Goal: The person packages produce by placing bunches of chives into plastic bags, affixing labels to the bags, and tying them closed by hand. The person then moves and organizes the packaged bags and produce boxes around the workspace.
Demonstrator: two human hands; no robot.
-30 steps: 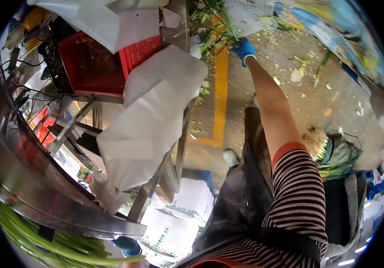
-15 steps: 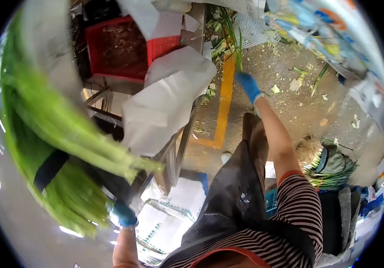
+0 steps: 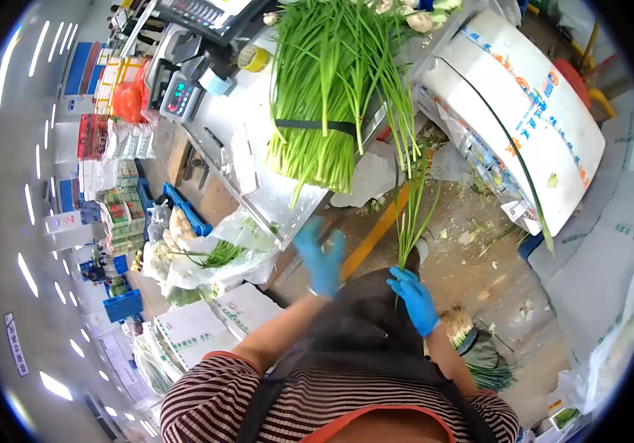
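Observation:
A thick bundle of garlic chives (image 3: pixel 309 159) lies on the metal table (image 3: pixel 217 173), a black band (image 3: pixel 317 126) around it near its cut end. Close to the table's front edge is my left hand (image 3: pixel 321 258), slightly blurred, fingers spread and nothing in it. My right hand (image 3: pixel 414 299) is closed around a few loose chive stalks (image 3: pixel 407 229), held in front of my dark apron and pointing up toward the bundle. Several longer leaves hang from the bundle over the table's right side.
A scale (image 3: pixel 180 96) with lit digits and a roll of yellow tape (image 3: pixel 253 58) stand on the table. White foam boxes (image 3: pixel 531 111) rise at the right. Leaf scraps litter the floor (image 3: pixel 472 258), where another tied bunch (image 3: pixel 472 343) lies. Cartons (image 3: pixel 199 328) sit at lower left.
The view has swung up toward the table. My right hand has come up from low over the littered floor, still holding stalks. My left hand is now apart from the bundle.

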